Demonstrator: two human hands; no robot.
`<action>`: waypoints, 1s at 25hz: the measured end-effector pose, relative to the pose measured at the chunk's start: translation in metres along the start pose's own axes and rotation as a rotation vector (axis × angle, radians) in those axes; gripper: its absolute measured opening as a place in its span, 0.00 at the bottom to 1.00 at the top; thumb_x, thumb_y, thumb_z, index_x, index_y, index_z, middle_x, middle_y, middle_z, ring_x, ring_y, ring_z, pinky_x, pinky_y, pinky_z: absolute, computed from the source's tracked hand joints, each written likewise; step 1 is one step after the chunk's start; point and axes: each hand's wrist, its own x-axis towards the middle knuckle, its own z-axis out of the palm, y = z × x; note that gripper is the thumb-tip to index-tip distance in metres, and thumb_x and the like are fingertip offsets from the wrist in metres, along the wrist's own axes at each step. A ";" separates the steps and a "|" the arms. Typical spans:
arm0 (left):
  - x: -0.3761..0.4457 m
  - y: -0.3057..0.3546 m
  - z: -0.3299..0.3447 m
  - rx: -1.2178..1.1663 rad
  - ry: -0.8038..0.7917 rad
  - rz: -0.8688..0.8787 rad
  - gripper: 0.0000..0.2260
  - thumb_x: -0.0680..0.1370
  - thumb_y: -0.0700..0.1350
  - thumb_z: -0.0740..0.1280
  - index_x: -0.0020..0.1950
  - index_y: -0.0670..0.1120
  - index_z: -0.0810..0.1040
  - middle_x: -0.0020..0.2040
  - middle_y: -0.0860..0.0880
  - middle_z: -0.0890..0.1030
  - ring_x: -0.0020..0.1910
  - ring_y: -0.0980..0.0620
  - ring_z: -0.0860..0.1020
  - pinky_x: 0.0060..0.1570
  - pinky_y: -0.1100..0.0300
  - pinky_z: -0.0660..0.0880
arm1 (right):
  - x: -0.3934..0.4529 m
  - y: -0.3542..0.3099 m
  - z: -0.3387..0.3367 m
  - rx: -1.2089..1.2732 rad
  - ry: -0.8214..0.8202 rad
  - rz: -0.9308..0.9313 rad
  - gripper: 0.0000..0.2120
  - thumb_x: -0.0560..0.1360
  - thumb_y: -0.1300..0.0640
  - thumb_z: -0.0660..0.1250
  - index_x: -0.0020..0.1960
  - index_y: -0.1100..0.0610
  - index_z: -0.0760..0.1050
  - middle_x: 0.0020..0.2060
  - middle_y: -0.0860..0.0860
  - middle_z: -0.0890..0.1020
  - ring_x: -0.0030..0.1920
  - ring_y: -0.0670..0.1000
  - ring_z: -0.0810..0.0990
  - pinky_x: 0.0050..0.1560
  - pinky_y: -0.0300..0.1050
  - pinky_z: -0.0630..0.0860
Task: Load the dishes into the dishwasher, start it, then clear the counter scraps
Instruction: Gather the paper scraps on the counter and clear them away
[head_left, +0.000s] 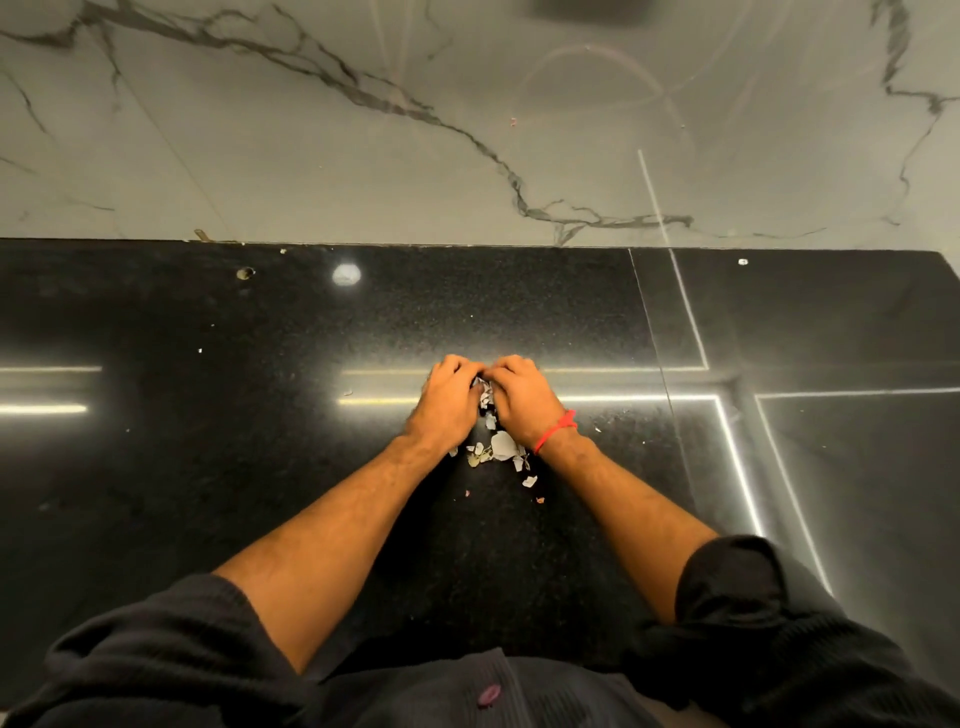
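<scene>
A small pile of pale scraps (503, 446), which look like shell or peel bits, lies in the middle of the black counter (260, 441). My left hand (447, 400) and my right hand (522, 400) sit side by side on the counter with knuckles up and fingers curled in. They cup part of the pile between them, and white bits show in the gap between the palms. More scraps lie loose just behind the wrists, nearer to me. A red thread (558, 428) circles my right wrist.
A grey marble wall (311, 156) rises at the counter's far edge. Stray crumbs lie at the back left (245, 273), left of centre (200, 351) and back right (743, 262). A seam (654, 332) crosses the counter to the right of my hands.
</scene>
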 end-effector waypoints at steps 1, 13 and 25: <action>-0.008 0.000 0.000 0.004 -0.013 0.016 0.13 0.82 0.39 0.64 0.66 0.43 0.78 0.60 0.44 0.76 0.63 0.45 0.73 0.68 0.52 0.67 | -0.011 0.001 0.000 0.008 0.000 -0.022 0.13 0.77 0.68 0.63 0.60 0.66 0.79 0.53 0.63 0.80 0.56 0.63 0.76 0.62 0.52 0.68; -0.086 0.006 -0.010 0.106 0.041 -0.110 0.15 0.84 0.44 0.62 0.71 0.46 0.76 0.66 0.46 0.75 0.66 0.45 0.70 0.70 0.55 0.64 | -0.086 0.055 -0.044 0.100 0.188 0.218 0.13 0.78 0.67 0.63 0.60 0.67 0.79 0.54 0.65 0.79 0.57 0.64 0.76 0.63 0.51 0.70; -0.100 0.028 0.001 -0.059 0.039 -0.215 0.21 0.82 0.43 0.66 0.75 0.46 0.71 0.69 0.46 0.71 0.59 0.51 0.77 0.67 0.57 0.71 | -0.117 0.024 -0.030 0.260 0.064 0.257 0.20 0.77 0.64 0.67 0.69 0.61 0.74 0.60 0.59 0.76 0.62 0.58 0.76 0.67 0.45 0.69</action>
